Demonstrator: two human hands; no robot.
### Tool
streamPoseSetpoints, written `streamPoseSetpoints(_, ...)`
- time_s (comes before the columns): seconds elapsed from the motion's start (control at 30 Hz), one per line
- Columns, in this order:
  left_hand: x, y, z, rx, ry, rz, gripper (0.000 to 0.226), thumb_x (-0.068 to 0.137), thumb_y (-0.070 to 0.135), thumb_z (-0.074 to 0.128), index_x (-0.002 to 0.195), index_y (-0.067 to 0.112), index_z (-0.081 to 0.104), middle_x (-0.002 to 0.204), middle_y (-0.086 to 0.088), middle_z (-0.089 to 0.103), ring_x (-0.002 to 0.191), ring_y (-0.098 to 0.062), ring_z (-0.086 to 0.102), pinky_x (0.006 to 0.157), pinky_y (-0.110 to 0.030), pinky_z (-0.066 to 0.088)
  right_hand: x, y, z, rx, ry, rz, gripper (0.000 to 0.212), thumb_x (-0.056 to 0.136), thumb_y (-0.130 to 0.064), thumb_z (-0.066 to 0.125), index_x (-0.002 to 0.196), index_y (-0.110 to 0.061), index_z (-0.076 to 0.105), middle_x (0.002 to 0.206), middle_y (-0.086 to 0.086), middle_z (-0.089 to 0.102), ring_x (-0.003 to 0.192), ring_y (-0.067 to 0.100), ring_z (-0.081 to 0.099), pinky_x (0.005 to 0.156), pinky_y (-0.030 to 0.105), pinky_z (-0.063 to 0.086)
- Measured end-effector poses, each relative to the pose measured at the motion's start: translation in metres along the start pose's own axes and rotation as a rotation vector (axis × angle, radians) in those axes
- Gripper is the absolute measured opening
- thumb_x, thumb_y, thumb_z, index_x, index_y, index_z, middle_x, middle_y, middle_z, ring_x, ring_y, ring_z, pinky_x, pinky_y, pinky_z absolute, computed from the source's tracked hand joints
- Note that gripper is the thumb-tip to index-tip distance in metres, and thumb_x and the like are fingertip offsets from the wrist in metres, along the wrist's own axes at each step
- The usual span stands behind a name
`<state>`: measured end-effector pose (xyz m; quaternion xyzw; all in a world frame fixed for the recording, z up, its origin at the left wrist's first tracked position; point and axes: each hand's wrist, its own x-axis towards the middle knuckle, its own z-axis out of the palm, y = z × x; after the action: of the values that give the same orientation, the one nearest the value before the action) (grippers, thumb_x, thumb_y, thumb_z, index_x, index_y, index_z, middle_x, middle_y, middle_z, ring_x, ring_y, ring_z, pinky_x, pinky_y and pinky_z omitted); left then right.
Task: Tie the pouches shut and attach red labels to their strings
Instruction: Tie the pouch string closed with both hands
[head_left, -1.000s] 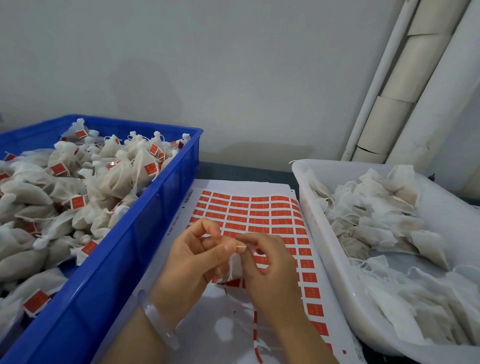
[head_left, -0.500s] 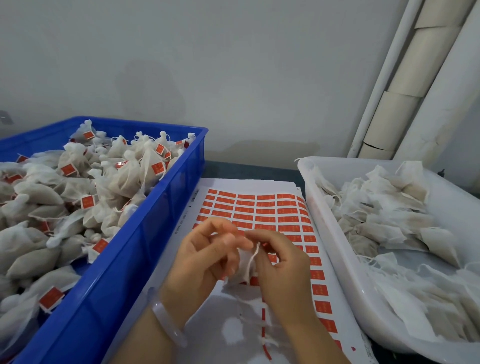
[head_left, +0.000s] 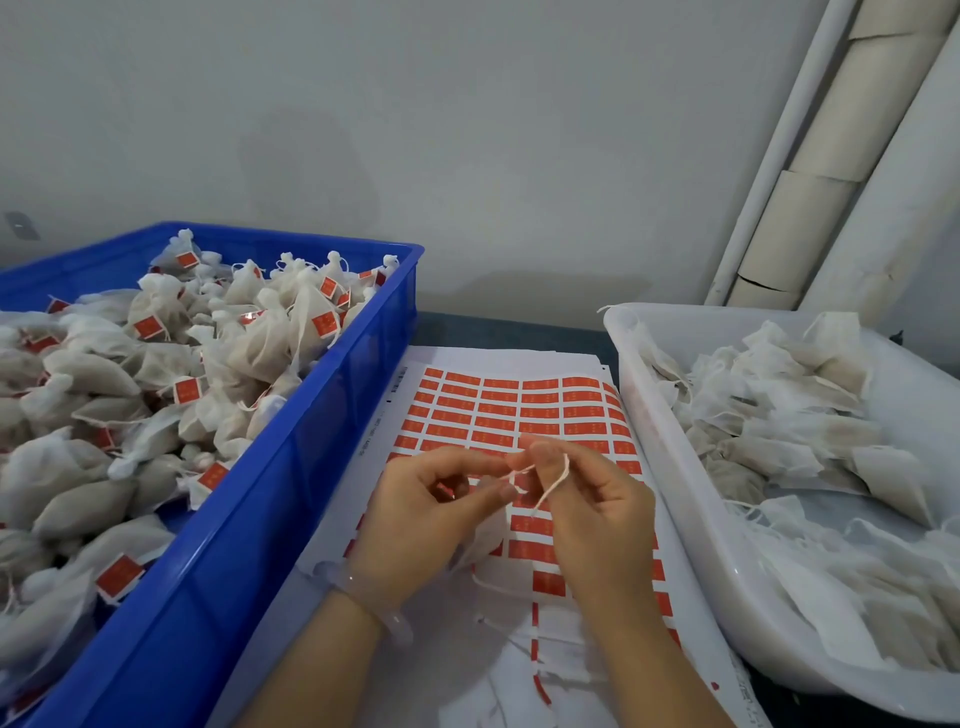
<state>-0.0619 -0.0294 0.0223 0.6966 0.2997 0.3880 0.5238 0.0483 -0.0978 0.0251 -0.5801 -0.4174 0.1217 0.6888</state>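
Over the sheet of red labels (head_left: 498, 402), my left hand (head_left: 421, 514) and my right hand (head_left: 592, 509) meet at the fingertips. Both pinch the white string (head_left: 550, 486) of one small pouch (head_left: 483, 543), which hangs between the palms and is mostly hidden. A loop of the string drapes over my right forefinger. Left of the sheet, the blue crate (head_left: 249, 525) holds several tied pouches with red labels (head_left: 324, 323). On the right, the white tub (head_left: 691, 525) holds several pouches without labels (head_left: 800, 431).
A grey wall runs behind the table, with white pipes (head_left: 831, 171) at the right. The lower part of the label sheet is peeled bare, with loose backing strips (head_left: 535, 644) near my wrists. A clear bangle (head_left: 363, 597) sits on my left wrist.
My fingers have drawn the string up and out into a loop over the right forefinger. The pouch has dropped lower between my palms. The camera has tilted slightly.
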Motion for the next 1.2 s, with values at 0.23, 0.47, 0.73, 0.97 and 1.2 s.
streamPoseSetpoints(0.23, 0.004, -0.008, -0.001, 0.097, 0.181, 0.016, 0.011, 0.077, 0.037, 0.06, 0.086, 0.03, 0.064, 0.083, 0.016, 0.065, 0.078, -0.008, 0.065, 0.069, -0.021, 0.057, 0.0, -0.005, -0.002, 0.024, 0.017, -0.039, 0.015, 0.067, -0.051, 0.056, 0.068, -0.037, 0.063, 0.064, -0.028, 0.065, 0.068, -0.004, 0.064, 0.053, 0.001, 0.043)
streamPoseSetpoints(0.47, 0.004, 0.0, 0.003, -0.186, 0.111, -0.079, 0.019, 0.087, 0.026, 0.053, 0.082, 0.014, 0.067, 0.071, -0.002, 0.07, 0.068, -0.021, 0.07, 0.058, -0.024, 0.056, -0.007, -0.003, 0.0, 0.015, -0.288, -0.128, 0.009, 0.08, -0.032, 0.057, 0.076, -0.036, 0.065, 0.071, -0.026, 0.067, 0.074, -0.001, 0.066, 0.062, 0.006, 0.048)
streamPoseSetpoints(0.73, 0.006, -0.005, 0.002, -0.172, 0.259, -0.162, 0.035, 0.083, 0.046, 0.051, 0.072, 0.019, 0.071, 0.065, 0.0, 0.071, 0.063, -0.017, 0.07, 0.053, -0.018, 0.053, -0.003, 0.001, -0.006, 0.083, -0.178, -0.101, 0.009, 0.077, -0.033, 0.058, 0.072, -0.03, 0.065, 0.069, -0.017, 0.069, 0.07, 0.007, 0.067, 0.061, 0.01, 0.05)
streamPoseSetpoints(0.97, 0.007, -0.008, -0.002, -0.093, 0.255, -0.175, 0.012, 0.077, 0.014, 0.074, 0.081, 0.025, 0.069, 0.074, 0.011, 0.071, 0.072, -0.01, 0.07, 0.058, -0.023, 0.058, -0.004, 0.003, -0.003, -0.014, -0.238, -0.155, 0.007, 0.076, -0.036, 0.064, 0.081, -0.039, 0.066, 0.078, -0.028, 0.068, 0.08, -0.002, 0.066, 0.064, 0.005, 0.048)
streamPoseSetpoints(1.2, 0.005, -0.002, 0.001, -0.13, 0.115, -0.037, 0.024, 0.081, -0.002, 0.064, 0.072, 0.021, 0.067, 0.071, 0.007, 0.069, 0.071, -0.015, 0.069, 0.057, -0.017, 0.053, 0.002, 0.008, 0.0, -0.122, -0.131, 0.061, 0.024, 0.07, -0.055, 0.054, 0.077, -0.033, 0.058, 0.081, -0.023, 0.064, 0.085, -0.01, 0.059, 0.06, 0.0, 0.043)
